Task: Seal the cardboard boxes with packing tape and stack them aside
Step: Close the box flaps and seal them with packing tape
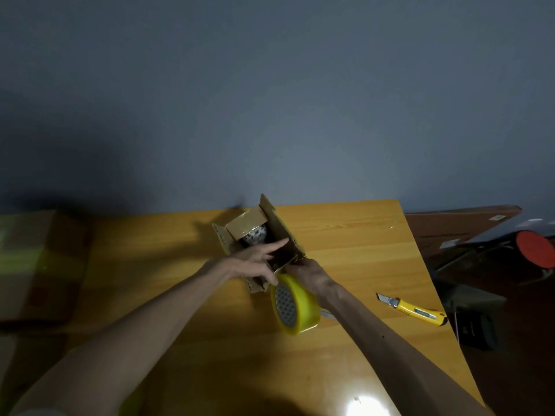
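One small cardboard box [280, 235] sits open on the counter [360, 244]. The left grip [255, 258] spreads flat-fingered over it. The right grip [309, 273] curls at its near corner, and I cannot tell what it holds. The box looks light and its flaps flimsy, so better held by the walls.

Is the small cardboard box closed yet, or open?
Open. The cardboard box has flaps standing apart, and a speckled round object shows inside.
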